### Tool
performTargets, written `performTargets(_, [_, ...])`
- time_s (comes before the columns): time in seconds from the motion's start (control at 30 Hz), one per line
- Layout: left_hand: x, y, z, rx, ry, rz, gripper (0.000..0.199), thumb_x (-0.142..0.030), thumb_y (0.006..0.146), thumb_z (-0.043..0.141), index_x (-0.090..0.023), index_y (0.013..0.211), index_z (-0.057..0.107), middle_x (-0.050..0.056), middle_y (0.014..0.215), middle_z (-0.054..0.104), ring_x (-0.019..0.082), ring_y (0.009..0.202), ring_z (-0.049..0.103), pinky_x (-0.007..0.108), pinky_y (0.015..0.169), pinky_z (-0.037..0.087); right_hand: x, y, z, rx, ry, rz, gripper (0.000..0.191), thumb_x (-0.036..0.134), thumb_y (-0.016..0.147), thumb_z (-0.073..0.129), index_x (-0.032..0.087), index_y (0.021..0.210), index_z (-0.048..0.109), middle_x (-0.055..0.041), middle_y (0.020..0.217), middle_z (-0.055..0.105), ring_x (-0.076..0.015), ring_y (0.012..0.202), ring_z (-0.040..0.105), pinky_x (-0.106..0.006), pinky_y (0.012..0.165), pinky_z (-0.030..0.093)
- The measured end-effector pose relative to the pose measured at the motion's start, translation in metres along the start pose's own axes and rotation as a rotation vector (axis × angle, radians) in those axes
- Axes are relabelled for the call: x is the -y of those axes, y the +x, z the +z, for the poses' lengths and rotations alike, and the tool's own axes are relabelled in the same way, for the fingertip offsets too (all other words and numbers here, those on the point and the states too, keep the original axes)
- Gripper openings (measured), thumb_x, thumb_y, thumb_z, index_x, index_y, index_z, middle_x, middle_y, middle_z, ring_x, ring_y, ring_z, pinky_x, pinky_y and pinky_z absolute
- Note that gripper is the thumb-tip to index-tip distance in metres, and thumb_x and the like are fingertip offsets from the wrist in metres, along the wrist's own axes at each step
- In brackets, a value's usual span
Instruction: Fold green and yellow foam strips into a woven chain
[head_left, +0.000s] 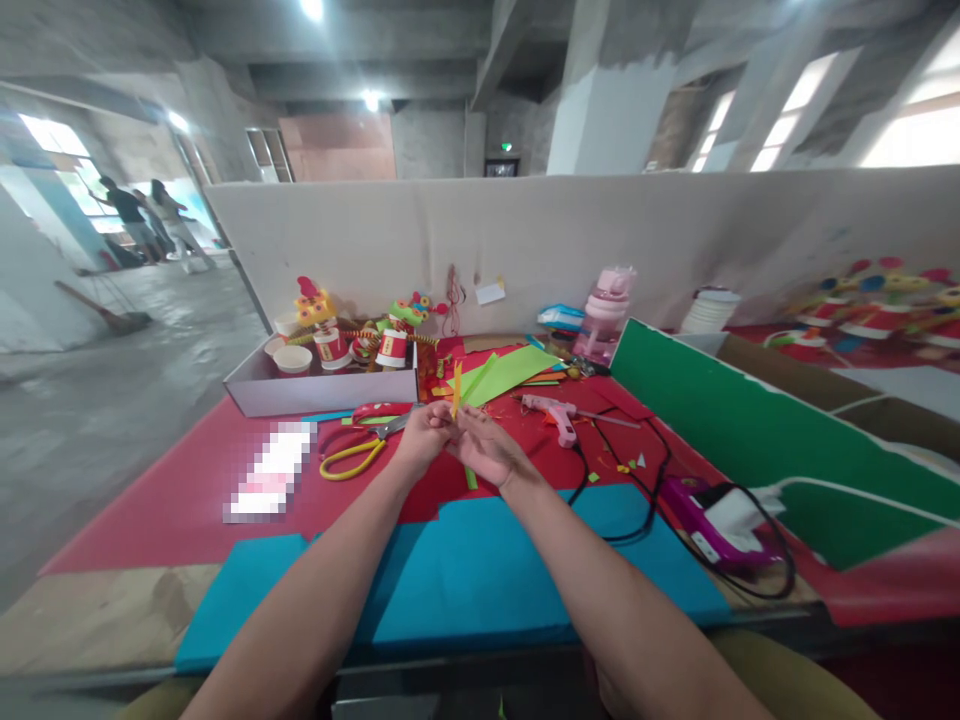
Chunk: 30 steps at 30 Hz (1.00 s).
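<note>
Above the red-covered table, mid-frame, a yellow strip is being pinched by the left hand, the open right hand being held alongside; creasing could be caused by squeezing.

Yellow strip, lower end hidden

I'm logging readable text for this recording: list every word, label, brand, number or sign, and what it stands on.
No text can be read.
Red-and-white cups: label marks, too small.
Green lit sign in the background: too small.
Purple box: pale labels, too blurred.
Bright rectangle on the red sheet: pixelated.
Yellow strip at the left hand: no text visible.
</note>
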<state>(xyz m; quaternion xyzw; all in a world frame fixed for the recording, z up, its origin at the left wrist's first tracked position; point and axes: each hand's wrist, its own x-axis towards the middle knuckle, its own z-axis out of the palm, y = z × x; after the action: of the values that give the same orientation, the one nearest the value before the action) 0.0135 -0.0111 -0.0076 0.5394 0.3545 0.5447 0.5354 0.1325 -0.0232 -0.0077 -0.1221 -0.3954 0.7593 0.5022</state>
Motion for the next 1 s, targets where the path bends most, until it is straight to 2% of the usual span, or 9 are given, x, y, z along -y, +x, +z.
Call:
performTargets(0.1, [0.0008, -0.0002, 0.0049, -0.073, 0.086, 0.045, 0.026, -0.02, 0.051, 0.074, -0.016, 0.058, 0.05, -0.007, 0.052, 0.047, 0.007, 0.051, 0.044, 0.02, 0.052, 0.038, 0.0019, -0.0004, 0.0016, -0.032, 0.013, 0.0, 0.024, 0.034, 0.072, 0.076, 0.02, 0.087, 0.064, -0.0029, 0.083, 0.072, -0.0194, 0.096, 0.066, -0.032, 0.082, 0.053])
performTargets(0.2, [0.0039, 0.0003, 0.0081, -0.137, 0.071, -0.004, 0.03, -0.026, 0.051, 0.077, -0.016, 0.056, 0.049, -0.006, 0.051, 0.047, 0.008, 0.05, 0.045, 0.021, 0.051, 0.037, 0.0041, -0.0001, 0.0014, -0.043, 0.057, 0.018, 0.026, 0.035, 0.07, 0.077, 0.021, 0.085, 0.061, -0.0028, 0.088, 0.073, -0.0201, 0.097, 0.066, -0.034, 0.082, 0.053])
performTargets(0.27, [0.0049, 0.0005, 0.0086, -0.13, -0.026, -0.08, 0.036, -0.028, 0.048, 0.079, -0.017, 0.055, 0.046, -0.006, 0.05, 0.046, 0.009, 0.049, 0.046, 0.021, 0.051, 0.038, 0.0045, 0.0002, 0.0005, -0.044, 0.068, 0.028, 0.025, 0.033, 0.069, 0.078, 0.022, 0.082, 0.06, -0.0024, 0.091, 0.072, -0.0194, 0.097, 0.066, -0.034, 0.083, 0.053])
performTargets(0.37, [0.0028, 0.0, 0.0069, -0.052, -0.13, -0.152, 0.039, -0.026, 0.042, 0.082, -0.017, 0.056, 0.047, -0.007, 0.049, 0.045, 0.009, 0.049, 0.047, 0.022, 0.052, 0.04, 0.0031, 0.0002, -0.0007, -0.029, 0.051, 0.028, 0.025, 0.03, 0.067, 0.08, 0.021, 0.078, 0.06, -0.003, 0.092, 0.073, -0.0187, 0.096, 0.066, -0.032, 0.082, 0.053])
performTargets(0.5, [-0.0011, -0.0006, 0.0025, 0.013, -0.027, -0.067, 0.032, -0.024, 0.046, 0.081, -0.016, 0.06, 0.052, -0.005, 0.053, 0.051, 0.009, 0.052, 0.048, 0.022, 0.054, 0.04, 0.0006, 0.0, -0.0011, -0.01, 0.036, 0.015, 0.026, 0.03, 0.067, 0.08, 0.019, 0.082, 0.063, -0.0027, 0.085, 0.073, -0.0185, 0.096, 0.066, -0.03, 0.081, 0.053])
performTargets(0.63, [0.0017, 0.001, 0.002, -0.081, 0.176, 0.061, 0.028, -0.023, 0.051, 0.078, -0.016, 0.057, 0.051, -0.007, 0.051, 0.049, 0.008, 0.05, 0.043, 0.02, 0.051, 0.036, 0.0033, -0.0003, 0.0003, -0.047, 0.034, 0.013, 0.026, 0.033, 0.071, 0.077, 0.019, 0.088, 0.064, -0.0028, 0.083, 0.073, -0.019, 0.095, 0.067, -0.031, 0.081, 0.053])
performTargets(0.77, [0.0058, 0.0016, 0.0071, -0.18, 0.199, 0.043, 0.035, -0.032, 0.054, 0.078, -0.016, 0.051, 0.047, -0.006, 0.047, 0.045, 0.008, 0.048, 0.041, 0.02, 0.047, 0.032, 0.0092, -0.0007, 0.0017, -0.038, 0.063, 0.027, 0.026, 0.035, 0.071, 0.077, 0.022, 0.087, 0.061, -0.0017, 0.091, 0.073, -0.0197, 0.096, 0.067, -0.035, 0.083, 0.053])
performTargets(0.9, [0.0059, 0.0001, 0.009, -0.111, 0.017, -0.078, 0.039, -0.035, 0.048, 0.081, -0.016, 0.053, 0.047, -0.005, 0.049, 0.047, 0.009, 0.049, 0.046, 0.022, 0.05, 0.038, 0.0085, -0.0008, -0.0013, -0.024, 0.045, 0.06, 0.024, 0.034, 0.07, 0.078, 0.022, 0.081, 0.061, -0.0018, 0.091, 0.073, -0.019, 0.095, 0.067, -0.033, 0.081, 0.054])
performTargets(1.0, [0.0051, -0.0002, 0.0053, -0.007, 0.0, -0.076, 0.035, -0.029, 0.047, 0.081, -0.016, 0.054, 0.049, -0.006, 0.049, 0.046, 0.009, 0.051, 0.046, 0.022, 0.053, 0.04, 0.003, 0.0006, -0.004, -0.02, 0.007, 0.05, 0.022, 0.032, 0.069, 0.078, 0.02, 0.081, 0.063, -0.0026, 0.087, 0.073, -0.0181, 0.093, 0.067, -0.029, 0.079, 0.053])
